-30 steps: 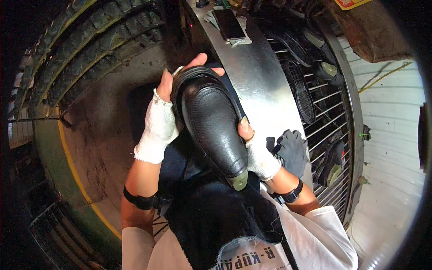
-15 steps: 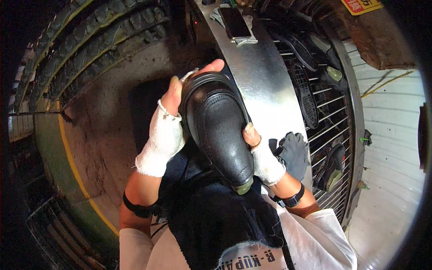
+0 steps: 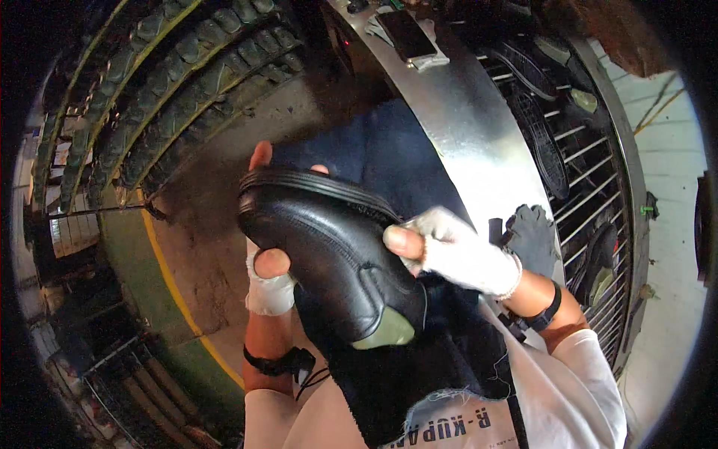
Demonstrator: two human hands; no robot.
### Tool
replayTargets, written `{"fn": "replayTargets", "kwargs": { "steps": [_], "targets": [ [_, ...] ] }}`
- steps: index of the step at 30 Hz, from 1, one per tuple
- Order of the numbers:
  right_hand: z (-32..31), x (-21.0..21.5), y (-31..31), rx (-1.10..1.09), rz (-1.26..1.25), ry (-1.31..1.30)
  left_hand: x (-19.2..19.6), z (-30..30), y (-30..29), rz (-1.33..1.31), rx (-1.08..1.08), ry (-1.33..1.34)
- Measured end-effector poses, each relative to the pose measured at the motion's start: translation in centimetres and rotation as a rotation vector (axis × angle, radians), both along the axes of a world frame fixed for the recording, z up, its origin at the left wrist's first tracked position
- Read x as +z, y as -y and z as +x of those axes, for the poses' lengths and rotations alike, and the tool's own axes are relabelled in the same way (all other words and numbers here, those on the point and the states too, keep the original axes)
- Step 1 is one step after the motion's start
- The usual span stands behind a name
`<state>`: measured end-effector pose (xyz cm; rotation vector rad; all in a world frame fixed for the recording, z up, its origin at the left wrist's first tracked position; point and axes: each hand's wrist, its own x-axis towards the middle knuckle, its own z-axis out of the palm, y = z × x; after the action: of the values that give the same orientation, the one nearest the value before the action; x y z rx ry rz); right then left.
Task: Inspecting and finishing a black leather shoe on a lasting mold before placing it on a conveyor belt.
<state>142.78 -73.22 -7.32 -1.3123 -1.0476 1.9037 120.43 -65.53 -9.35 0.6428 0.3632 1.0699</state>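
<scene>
A black leather shoe is held tilted over my lap, its thick sole edge facing away and up. A pale green shoe last shows in its opening at the near end. My left hand, in a white fingerless glove, grips the toe side, thumb on the upper and fingertips behind the sole. My right hand, gloved the same way, is closed at the sole edge on the right side. Its thumb lies over the edge; whether it pinches anything small is hidden.
A metal bench curves along the right, carrying a phone on a cloth and a dark grey glove. Beyond it a barred rack holds several shoes and soles. Shelves of dark shoes stand at far left.
The shoe has turned, its toe swinging left and its side now showing. My left hand moved lower around the toe, and my right hand shifted up to the sole edge.
</scene>
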Motion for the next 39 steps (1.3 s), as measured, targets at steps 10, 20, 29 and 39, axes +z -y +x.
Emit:
{"fn": "replayTargets", "kwargs": {
  "steps": [10,20,29,39],
  "targets": [
    [0.9,-0.6,1.3,-0.104,0.37,0.038,-4.0,0.0,0.1,0.015,-0.243,0.181],
    [5.7,-1.1,3.2,0.05,0.468,0.197,-0.9,2.4,-1.0,-0.146,-0.297,-0.196],
    [6.6,7.5,-2.0,0.01,0.884,0.436,6.2,9.8,1.4,0.309,-0.419,-0.523],
    [1.6,1.4,2.1,-0.411,0.703,0.118,8.7,6.3,1.2,0.646,0.416,-0.925]
  ]
}}
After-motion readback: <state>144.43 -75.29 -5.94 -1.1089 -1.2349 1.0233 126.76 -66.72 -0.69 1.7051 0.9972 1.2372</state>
